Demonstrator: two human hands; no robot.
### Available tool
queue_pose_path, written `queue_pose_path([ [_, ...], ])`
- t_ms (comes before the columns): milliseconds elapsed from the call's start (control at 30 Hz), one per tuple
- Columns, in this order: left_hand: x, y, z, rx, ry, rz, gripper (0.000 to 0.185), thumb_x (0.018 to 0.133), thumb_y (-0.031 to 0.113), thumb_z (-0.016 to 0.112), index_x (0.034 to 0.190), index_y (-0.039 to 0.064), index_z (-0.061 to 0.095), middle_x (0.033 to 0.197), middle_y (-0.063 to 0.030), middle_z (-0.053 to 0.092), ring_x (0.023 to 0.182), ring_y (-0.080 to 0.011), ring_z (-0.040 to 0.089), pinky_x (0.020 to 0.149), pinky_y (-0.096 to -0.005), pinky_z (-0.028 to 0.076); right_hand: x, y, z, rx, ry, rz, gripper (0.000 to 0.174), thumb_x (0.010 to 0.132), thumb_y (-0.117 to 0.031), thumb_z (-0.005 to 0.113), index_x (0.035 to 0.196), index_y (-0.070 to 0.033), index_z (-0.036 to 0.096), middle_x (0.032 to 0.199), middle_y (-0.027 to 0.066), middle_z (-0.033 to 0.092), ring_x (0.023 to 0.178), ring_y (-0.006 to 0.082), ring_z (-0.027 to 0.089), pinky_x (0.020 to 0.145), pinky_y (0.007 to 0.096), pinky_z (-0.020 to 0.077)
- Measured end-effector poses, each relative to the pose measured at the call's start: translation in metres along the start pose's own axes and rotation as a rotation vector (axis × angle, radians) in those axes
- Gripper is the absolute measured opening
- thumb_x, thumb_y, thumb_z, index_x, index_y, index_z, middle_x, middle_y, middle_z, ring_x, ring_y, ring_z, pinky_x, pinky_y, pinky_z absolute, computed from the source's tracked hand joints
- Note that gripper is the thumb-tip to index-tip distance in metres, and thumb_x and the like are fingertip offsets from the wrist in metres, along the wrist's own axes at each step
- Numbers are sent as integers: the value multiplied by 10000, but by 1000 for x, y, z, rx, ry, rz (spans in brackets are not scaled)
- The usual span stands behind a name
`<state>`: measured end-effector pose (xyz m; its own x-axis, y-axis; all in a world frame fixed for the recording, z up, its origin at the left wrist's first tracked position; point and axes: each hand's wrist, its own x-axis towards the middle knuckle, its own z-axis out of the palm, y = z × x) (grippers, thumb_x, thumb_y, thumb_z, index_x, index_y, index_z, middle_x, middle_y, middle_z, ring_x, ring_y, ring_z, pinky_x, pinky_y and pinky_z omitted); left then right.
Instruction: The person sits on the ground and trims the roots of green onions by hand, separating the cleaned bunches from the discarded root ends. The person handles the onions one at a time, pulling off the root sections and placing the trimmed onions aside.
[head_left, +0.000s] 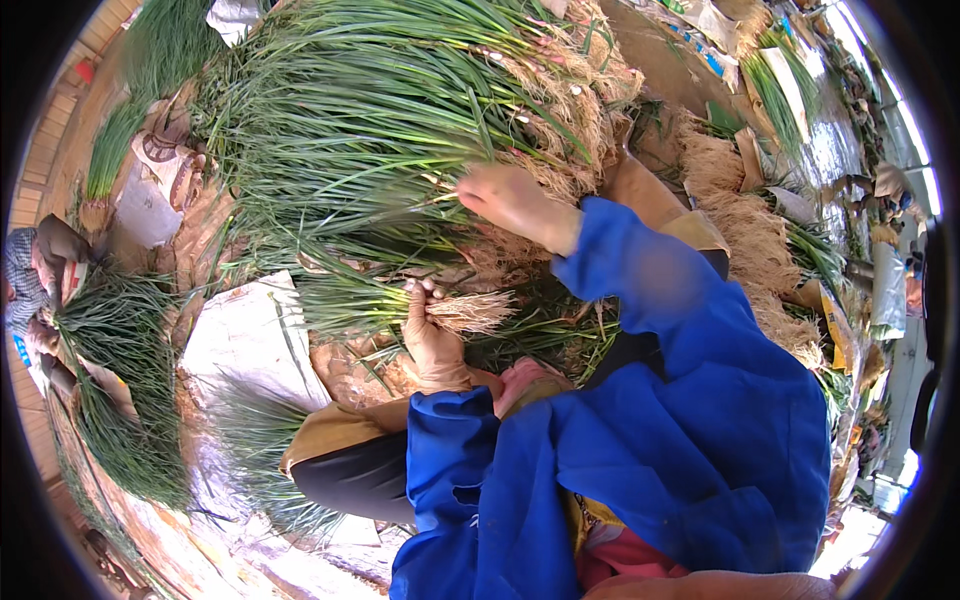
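My left hand (435, 345) is wrapped around a small bundle of onion-like green plants (367, 307), its thumb lying across the stems. Pale, stringy roots (476, 311) stick out of that fist to the right, and the long leaves spread to the left. Higher up, my right hand (517, 202) is over a large heap of the same plants (360, 112). Its slightly blurred fingertips pinch a thin, pale-based stem (442, 196). The heap's leaves point left, with its tangled roots (592, 97) along the right side.
A white sheet (244, 330) lies left of the bundle. More plants (127, 390) lie farther left, beside another person's arm (49, 300). A long row of roots (731, 217) runs down the right. My bent knee (352, 480) is below, near leafy plants (262, 442).
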<state>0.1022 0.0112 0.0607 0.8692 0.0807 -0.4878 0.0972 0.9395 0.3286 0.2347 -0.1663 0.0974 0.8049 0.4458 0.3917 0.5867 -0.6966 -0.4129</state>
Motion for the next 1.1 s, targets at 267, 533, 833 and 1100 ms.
queue_pose_path([
  [267,-4,-19,7,-54,122,-245,171,923,102,559,1049,-12,566,997,-114,633,897,-190,617,827,-307,526,-18,-34,0,251,-291,301,97,772,-185,628,812,-103,659,783,107,647,725,290,635,629,393,507],
  [533,-8,-32,-16,-45,106,-293,125,919,55,535,1013,-11,586,905,-91,615,834,-189,596,789,-297,507,-37,-63,5,484,-313,409,262,798,-202,665,1027,-77,651,940,93,672,874,256,639,760,339,500],
  [833,-20,-18,-38,124,116,-220,129,910,42,538,1022,-8,578,877,-103,617,788,-188,599,804,-357,518,-38,-55,-19,773,-669,355,134,861,-163,605,853,-36,647,670,36,634,574,96,576,552,258,467],
  [1100,-23,-32,-17,18,136,-337,64,909,68,570,952,25,591,809,-61,611,716,-154,567,708,-301,508,-60,38,-20,-178,-101,398,136,794,-247,641,825,-117,662,756,99,646,695,306,623,587,409,493],
])
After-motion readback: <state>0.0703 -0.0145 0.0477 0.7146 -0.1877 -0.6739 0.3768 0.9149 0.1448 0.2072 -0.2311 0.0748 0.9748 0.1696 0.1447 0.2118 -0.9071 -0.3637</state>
